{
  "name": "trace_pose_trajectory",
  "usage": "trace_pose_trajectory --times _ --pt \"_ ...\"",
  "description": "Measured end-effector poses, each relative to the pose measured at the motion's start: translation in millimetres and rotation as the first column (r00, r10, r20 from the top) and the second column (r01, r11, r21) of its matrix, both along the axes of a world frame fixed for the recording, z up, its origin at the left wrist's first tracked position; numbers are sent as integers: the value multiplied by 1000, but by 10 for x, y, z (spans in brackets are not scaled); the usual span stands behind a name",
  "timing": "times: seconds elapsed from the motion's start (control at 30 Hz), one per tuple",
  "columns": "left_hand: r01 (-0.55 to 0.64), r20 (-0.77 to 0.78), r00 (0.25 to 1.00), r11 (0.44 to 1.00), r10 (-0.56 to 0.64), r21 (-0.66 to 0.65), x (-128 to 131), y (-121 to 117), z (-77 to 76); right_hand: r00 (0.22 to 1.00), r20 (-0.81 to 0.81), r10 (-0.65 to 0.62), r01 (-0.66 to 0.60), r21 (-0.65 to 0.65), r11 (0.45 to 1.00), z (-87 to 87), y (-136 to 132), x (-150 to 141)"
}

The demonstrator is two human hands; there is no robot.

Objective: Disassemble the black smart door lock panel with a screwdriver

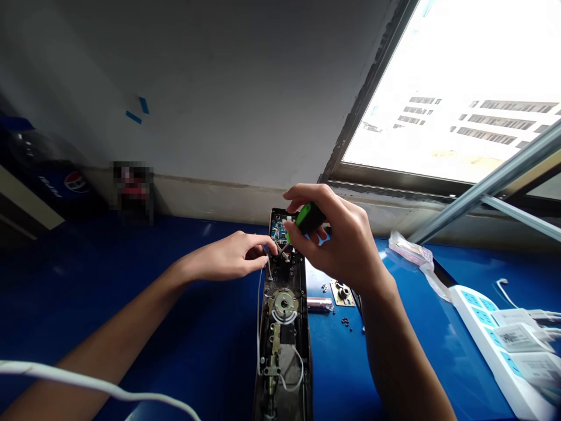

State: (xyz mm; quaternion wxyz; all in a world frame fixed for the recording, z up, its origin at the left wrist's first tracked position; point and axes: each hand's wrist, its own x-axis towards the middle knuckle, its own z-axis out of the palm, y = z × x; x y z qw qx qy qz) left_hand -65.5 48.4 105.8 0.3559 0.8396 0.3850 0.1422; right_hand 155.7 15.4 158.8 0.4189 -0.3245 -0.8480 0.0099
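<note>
In front of me lies a long black housing (284, 339), opened up, that looks like an electronic door lock. It has a blue circuit board (279, 230) at the far end, a round metal disc (284, 304) midway and thin wires along it. My right hand (337, 234) grips a green and black screwdriver (312, 217), its shaft slanting down into the housing below the board. My left hand (234, 255) reaches in from the left, thumb and index finger closed at the housing's edge beside a thin wire (259, 316). What they pinch is too small to make out.
Right of the housing lie loose screws (346, 323), a metal plate part (342, 293) and a pinkish wrapped cylinder (319, 304). A white power strip (486, 339) with plugged-in chargers stands farther right. One white cable (96, 383) crosses the lower left. Wall and window rise behind.
</note>
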Motion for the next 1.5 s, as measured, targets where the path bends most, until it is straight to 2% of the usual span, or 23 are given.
trace_pose_trajectory --times 0.1,0.33,0.5,0.67,0.8,0.9,1.0,1.3,1.5 --pt "6 6 1000 1000 -6 -12 -1 -1 0 1000 8 30 -29 -6 1000 5 -7 -6" --pt "-15 2 1000 1000 15 -2 0 5 -6 1000 4 -30 30 10 1000 -9 -1 -8" --pt "4 -15 1000 1000 -4 -22 -11 1 31 1000 9 16 -15 -36 999 3 -4 -7" --pt "9 -58 998 1000 -10 -18 -42 -4 71 1000 -4 -25 25 2 1000 5 22 4" --pt "-2 -76 997 1000 0 -31 -77 -10 135 1000 -19 9 -9 -8 1000 0 27 -1" --pt "-52 -93 994 999 52 6 -101 -11 180 999 -28 14 -15 -24 1000 6 18 5" --pt "-79 -69 994 992 86 98 -110 -23 203 998 -70 -5 4 -9 1000 28 4 36" --pt "7 110 993 973 -33 229 66 -133 154 953 -300 28 -23 20 1000 166 -102 173" --pt "37 92 994 975 -59 220 138 -104 76 957 -287 27 -29 -1 1000 220 -137 243"
